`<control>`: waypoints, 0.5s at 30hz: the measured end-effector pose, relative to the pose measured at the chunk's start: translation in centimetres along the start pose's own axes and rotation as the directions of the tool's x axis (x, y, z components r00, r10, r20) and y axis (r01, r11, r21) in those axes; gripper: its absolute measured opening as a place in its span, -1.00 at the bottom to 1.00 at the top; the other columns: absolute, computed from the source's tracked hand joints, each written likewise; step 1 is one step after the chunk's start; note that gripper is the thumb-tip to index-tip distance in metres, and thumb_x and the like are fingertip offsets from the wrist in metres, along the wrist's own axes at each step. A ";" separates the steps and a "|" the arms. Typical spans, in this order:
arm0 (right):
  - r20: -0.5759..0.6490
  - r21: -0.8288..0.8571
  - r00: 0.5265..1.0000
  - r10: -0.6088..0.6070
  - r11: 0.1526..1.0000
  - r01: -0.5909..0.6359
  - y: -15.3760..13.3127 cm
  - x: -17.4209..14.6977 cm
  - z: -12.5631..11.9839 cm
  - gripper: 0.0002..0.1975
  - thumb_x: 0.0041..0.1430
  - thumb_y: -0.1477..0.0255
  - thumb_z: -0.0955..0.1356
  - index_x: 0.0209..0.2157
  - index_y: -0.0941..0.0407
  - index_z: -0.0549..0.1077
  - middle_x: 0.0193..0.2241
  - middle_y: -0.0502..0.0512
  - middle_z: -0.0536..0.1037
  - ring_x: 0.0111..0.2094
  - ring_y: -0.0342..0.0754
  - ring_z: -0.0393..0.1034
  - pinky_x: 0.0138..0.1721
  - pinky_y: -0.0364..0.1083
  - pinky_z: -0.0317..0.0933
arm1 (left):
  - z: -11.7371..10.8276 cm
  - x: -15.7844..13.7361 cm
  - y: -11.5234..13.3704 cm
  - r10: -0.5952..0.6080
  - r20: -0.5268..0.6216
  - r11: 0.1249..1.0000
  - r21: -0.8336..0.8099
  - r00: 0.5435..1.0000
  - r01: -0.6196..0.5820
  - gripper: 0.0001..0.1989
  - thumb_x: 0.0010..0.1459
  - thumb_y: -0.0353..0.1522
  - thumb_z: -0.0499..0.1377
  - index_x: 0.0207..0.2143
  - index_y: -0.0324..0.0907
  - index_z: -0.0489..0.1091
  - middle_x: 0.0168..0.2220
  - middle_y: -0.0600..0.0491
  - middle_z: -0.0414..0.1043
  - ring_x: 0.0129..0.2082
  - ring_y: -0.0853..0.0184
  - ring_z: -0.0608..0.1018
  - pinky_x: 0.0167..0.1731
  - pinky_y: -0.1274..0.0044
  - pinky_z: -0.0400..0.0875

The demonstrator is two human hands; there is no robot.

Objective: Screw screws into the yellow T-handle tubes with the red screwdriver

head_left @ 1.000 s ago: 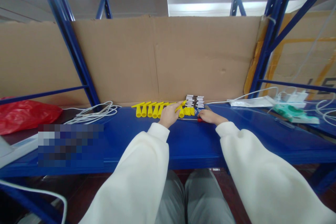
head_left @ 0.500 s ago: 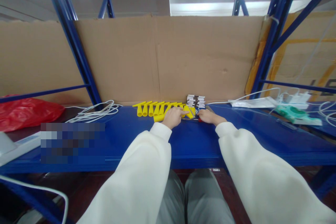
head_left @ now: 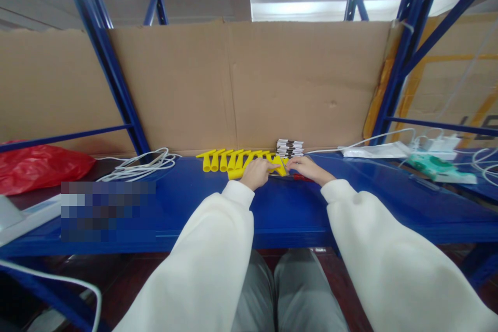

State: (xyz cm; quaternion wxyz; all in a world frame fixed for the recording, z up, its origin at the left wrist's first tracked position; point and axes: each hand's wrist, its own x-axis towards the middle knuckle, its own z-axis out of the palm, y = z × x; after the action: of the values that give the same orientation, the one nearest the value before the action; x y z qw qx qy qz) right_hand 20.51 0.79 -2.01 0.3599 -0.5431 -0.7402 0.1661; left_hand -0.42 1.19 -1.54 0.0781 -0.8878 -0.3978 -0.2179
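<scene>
Mostly, my left hand (head_left: 254, 174) hides the yellow piece (head_left: 235, 173) it is closed over: the wide end sticks out on the left, while the middle is under my palm. Past my forefinger lies more yellow (head_left: 280, 170), and I can't tell whether it belongs to that same piece. A thin dark line there is too small to name. My right hand (head_left: 309, 168) has its fingers drawn narrow, tips meeting the yellow; whether they pinch anything I can't tell. Below them a red item (head_left: 302, 178) is partly covered. All of this sits toward the far edge of the blue desk (head_left: 187, 218), where the row of yellow pieces (head_left: 215, 162) runs left of my hands, its right end partly blocked by my knuckles. Just behind my fingertips is a stack of white bundles (head_left: 290, 146) with dark bands. Toward the desk's near left corner, a pixelated patch (head_left: 109, 212) can't be read.

Half a second ago my right fingertips were farther right, over the red item; now they have come in to the yellow, and more red shows. My left hand has hardly moved since then, though a second ago its piece pointed up.
</scene>
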 end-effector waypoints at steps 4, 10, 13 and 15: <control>0.005 0.130 0.998 0.059 0.990 -0.059 -0.4 -0.4 0.0 -0.91 -0.04 0.48 0.39 -0.57 0.11 0.53 -0.39 0.04 0.64 -0.25 -0.03 0.50 -0.02 -0.09 0.31 | -0.1 0.0 0.0 -0.020 -0.036 0.999 -0.050 0.999 0.018 -0.50 0.18 -0.57 0.13 0.08 0.02 0.56 -0.03 -0.02 0.62 0.01 0.21 0.58 0.08 0.43 0.42; -0.128 0.271 0.976 0.176 0.953 -0.136 -0.1 -0.2 -0.7 -0.87 -0.04 0.40 0.37 -0.56 0.14 0.52 -0.49 0.03 0.59 -0.28 -0.01 0.47 -0.13 -0.09 0.31 | 0.0 0.2 -0.1 -0.027 -0.072 0.996 -0.090 0.997 0.021 -0.50 0.17 -0.57 0.12 0.07 0.01 0.57 -0.06 -0.01 0.63 0.01 0.19 0.58 0.10 0.36 0.44; -0.277 0.346 0.908 0.314 0.914 -0.211 1.2 0.3 -1.7 -0.85 -0.02 0.38 0.36 -0.50 0.16 0.54 -0.49 0.06 0.58 -0.29 0.01 0.46 -0.22 -0.09 0.32 | -0.1 0.1 -0.1 -0.036 -0.072 0.995 -0.100 0.997 0.028 -0.50 0.16 -0.57 0.12 0.07 -0.01 0.57 -0.08 -0.02 0.63 -0.01 0.18 0.59 0.10 0.35 0.45; -0.372 0.388 0.834 0.408 0.884 -0.260 2.7 0.6 -2.4 -0.82 0.00 0.38 0.36 -0.42 0.18 0.57 -0.48 0.09 0.58 -0.29 0.04 0.47 -0.27 -0.08 0.33 | -0.1 0.0 -0.1 -0.041 -0.080 0.992 -0.120 0.996 0.031 -0.51 0.17 -0.57 0.11 0.06 -0.01 0.58 -0.09 -0.02 0.63 -0.02 0.18 0.59 0.10 0.35 0.45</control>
State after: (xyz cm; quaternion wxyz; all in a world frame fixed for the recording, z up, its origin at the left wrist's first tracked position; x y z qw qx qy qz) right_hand 23.98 1.93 -1.88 0.5673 -0.6225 -0.4932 0.2174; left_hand -0.49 1.23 -1.44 0.0378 -0.8737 -0.3966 -0.2790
